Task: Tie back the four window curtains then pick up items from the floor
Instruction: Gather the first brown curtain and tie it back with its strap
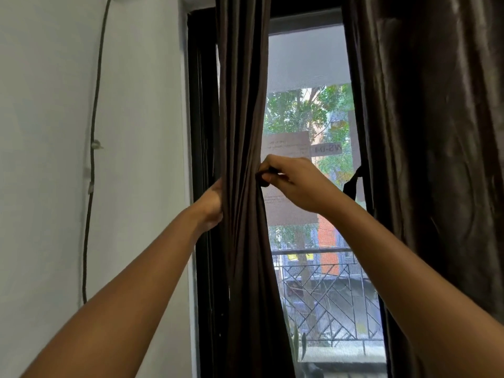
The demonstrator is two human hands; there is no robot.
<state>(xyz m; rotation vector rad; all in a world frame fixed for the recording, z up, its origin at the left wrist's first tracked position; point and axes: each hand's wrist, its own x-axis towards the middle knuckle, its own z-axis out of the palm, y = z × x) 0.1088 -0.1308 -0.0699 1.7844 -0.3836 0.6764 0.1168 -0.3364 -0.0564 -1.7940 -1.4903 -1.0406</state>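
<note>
the left curtain (240,132) hangs at the left side of the window, gathered into a narrow bundle of vertical folds in front of the dark window frame (201,118). the left hand (211,205) is wrapped round the left edge of this bundle at mid height; its fingertips are hidden behind the fabric. the right hand (294,181) is at the right edge of the same bundle, at about the same height, with thumb and curled fingers pinching a dark strip (266,178) of fabric that touches the curtain. whether this strip is a tie-back or a fold of the curtain cannot be told. the right curtain (436,132) hangs at the right side of the window, well apart from both hands, with a dark fabric loop (353,184) at its left edge. between the two curtains the window screen (308,64) shows trees and a metal railing (327,290) outside. a paper notice (286,144) is on the pane just above the right hand. a dark cable (94,118) runs down the white wall (49,159) to the left of the frame.
</note>
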